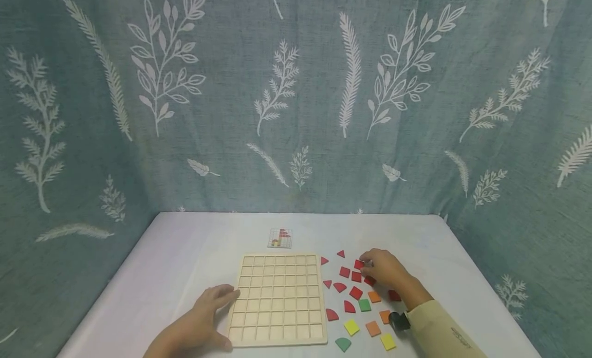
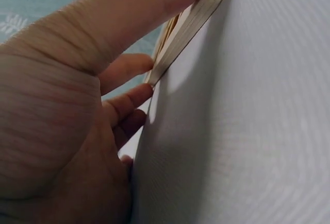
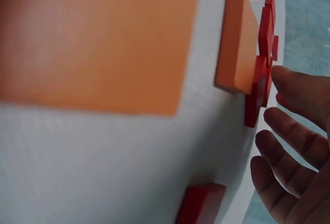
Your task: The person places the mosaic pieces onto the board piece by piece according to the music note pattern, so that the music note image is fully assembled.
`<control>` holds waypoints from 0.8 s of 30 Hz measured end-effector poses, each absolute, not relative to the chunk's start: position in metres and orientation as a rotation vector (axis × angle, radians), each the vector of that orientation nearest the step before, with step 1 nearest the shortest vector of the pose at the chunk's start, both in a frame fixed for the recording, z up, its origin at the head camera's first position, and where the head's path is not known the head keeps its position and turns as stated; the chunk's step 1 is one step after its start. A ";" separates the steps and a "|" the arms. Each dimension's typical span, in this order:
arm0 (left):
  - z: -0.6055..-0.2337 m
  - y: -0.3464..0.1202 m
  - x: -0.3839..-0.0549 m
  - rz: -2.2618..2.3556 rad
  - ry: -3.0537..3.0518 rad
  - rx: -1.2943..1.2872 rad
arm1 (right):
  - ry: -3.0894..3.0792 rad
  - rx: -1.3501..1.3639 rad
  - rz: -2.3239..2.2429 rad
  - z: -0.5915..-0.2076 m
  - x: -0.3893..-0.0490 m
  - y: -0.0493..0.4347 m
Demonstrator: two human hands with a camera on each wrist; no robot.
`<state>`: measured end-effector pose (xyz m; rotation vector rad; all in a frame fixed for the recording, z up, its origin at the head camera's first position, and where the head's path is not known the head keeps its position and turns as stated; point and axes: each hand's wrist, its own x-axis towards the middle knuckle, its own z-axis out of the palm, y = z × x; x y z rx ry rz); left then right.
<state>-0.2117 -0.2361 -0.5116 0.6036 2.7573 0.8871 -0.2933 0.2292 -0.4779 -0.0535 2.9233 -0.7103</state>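
A pale wooden grid board [image 1: 279, 299] lies on the white table. My left hand [image 1: 203, 314] rests at its left side, the thumb by the near corner and the fingertips against the edge. In the left wrist view, the thumb and nearly straight fingers of this hand [image 2: 98, 80] touch the board's side [image 2: 191, 26]. My right hand [image 1: 386, 268] reaches over the red tiles, its fingertips right at a red square tile [image 1: 358, 264]. Seen from the right wrist, its fingers [image 3: 289, 149] are loosely bent and spread, close beside several red tiles [image 3: 265, 31].
Right of the board lie orange squares [image 1: 372, 328], yellow squares [image 1: 351, 327], a green square [image 1: 364, 305], a green quarter-round [image 1: 343, 344], red quarter-rounds [image 1: 332, 314] and red triangles [image 1: 340, 253]. Behind the board is a pattern card [image 1: 280, 238]. A leaf-printed curtain [image 1: 296, 101] surrounds the table.
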 end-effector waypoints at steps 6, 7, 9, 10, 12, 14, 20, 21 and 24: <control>-0.514 -0.238 -0.216 0.880 2.758 0.588 | 2.913 -0.027 -0.667 -0.483 -0.301 0.225; -0.515 -0.238 -0.216 0.876 2.762 0.599 | 2.911 -0.023 -0.660 -0.483 -0.302 0.225; -0.517 -0.239 -0.216 0.879 2.761 0.602 | 2.902 -0.005 -0.659 -0.485 -0.304 0.224; -0.517 -0.239 -0.216 0.882 2.760 0.596 | 2.899 0.002 -0.660 -0.485 -0.304 0.224; -0.519 -0.240 -0.215 0.888 2.758 0.595 | 2.892 0.001 -0.668 -0.486 -0.305 0.223; -0.520 -0.241 -0.213 0.890 2.755 0.584 | 2.883 -0.005 -0.678 -0.487 -0.306 0.223; -0.518 -0.241 -0.210 0.889 2.769 0.626 | 2.929 -0.087 -0.650 -0.486 -0.307 0.221; -0.517 -0.241 -0.211 0.881 2.775 0.633 | 2.937 -0.097 -0.655 -0.485 -0.308 0.220; -0.514 -0.241 -0.210 0.871 2.778 0.642 | 2.945 -0.136 -0.684 -0.482 -0.308 0.215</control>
